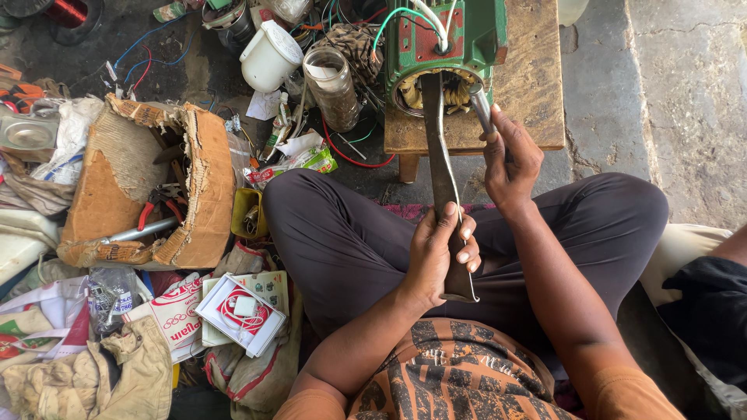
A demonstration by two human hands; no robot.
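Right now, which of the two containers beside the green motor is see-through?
The glass jar, standing right beside the green motor. The white plastic jug farther left is opaque and has a lid.

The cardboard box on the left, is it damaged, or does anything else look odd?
Yes. The cardboard box is badly torn: its rim is ragged and its walls sag open, with red-handled pliers showing inside. Around it the floor is littered with loose wires, wrappers and rags.

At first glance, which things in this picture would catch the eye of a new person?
The green motor housing on the small wooden table at top centre stands out. The left hand holds a long flat metal bar reaching into its windings, while the right hand grips a metal tool beside it. At left lies a torn cardboard box with pliers.
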